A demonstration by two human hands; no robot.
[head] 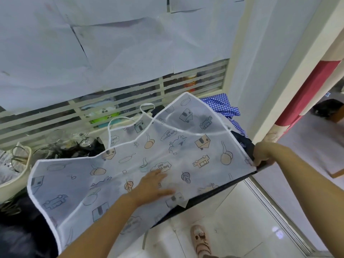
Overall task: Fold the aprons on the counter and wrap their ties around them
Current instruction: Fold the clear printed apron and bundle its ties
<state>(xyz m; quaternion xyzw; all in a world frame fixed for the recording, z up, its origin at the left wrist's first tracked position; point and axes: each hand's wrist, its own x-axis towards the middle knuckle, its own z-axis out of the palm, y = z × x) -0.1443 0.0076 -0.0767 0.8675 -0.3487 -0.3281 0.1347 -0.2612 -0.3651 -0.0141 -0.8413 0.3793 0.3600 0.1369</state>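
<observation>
Apron (195, 151) spreads under left fingers (156, 174), right fingers (258, 162) gripping its corner.

The only lettering stands on the apron (130, 174), inside cloud-shaped bubbles printed among its small drawings. The first bubble (114, 140), beside the neck loop (119, 119) and partly cut off by the apron's edge, reads "and" upright. The second bubble (169, 135), in the upper middle of the cloth, carries two short lines seen upside down. Its longer line seems to be "happy and"; the shorter one is too blurred to make out. The third bubble (161, 166), just beyond the fingertips of the left hand (156, 185), bears the same two upside-down lines, again only partly legible. Labels behind the window (130, 94) are too blurred to read.
</observation>
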